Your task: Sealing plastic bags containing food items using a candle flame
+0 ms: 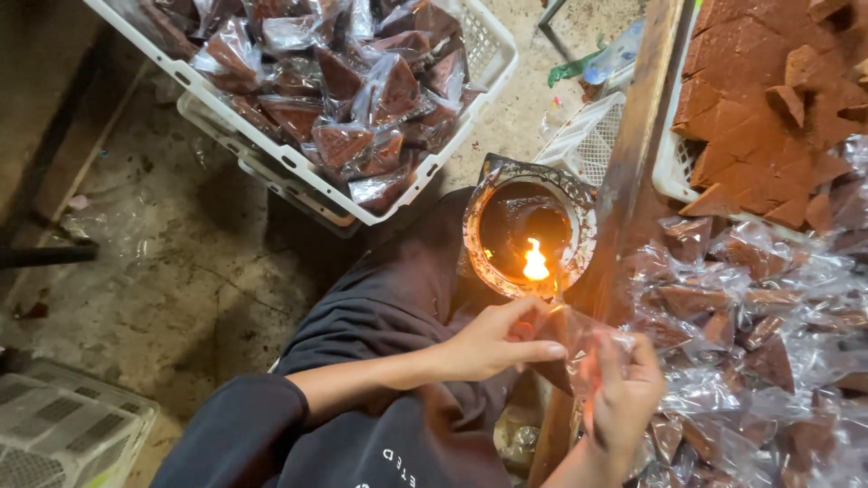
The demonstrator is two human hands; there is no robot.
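Seen from above: a clear plastic packet [592, 348] holding a brown triangular piece, pinched between two hands just beside a small flame [535, 262]. Left hand [493, 342] closed on the packet's upper left edge, thumb and fingertips pressed together on the film. Right hand [624, 402] gripping the packet from below and from the right, fingers curled round the plastic. Long axis of the packet running from lower right up toward upper left, its open end pointing at the flame; exact seam line blurred by glare.

One flame, burning inside one round tin [529, 226] with a charred, flaking rim. One white crate [488, 54] at upper left, heaped with sealed packets too many and too overlapped to count. One tray [674, 163] at upper right, filled with a cut slab of brown triangles, several loose pieces lying on top. A pile of wrapped packets [750, 307] spread at the right, touching the right hand's far side. One grey crate [63, 434] at the lower left corner.

Little room round the packet: tin rim just above, a wooden plank [633, 154] running diagonally between tin and tray, the pile close on the right. Bare concrete floor [181, 271] open to the left, beyond the dark-sleeved forearm.
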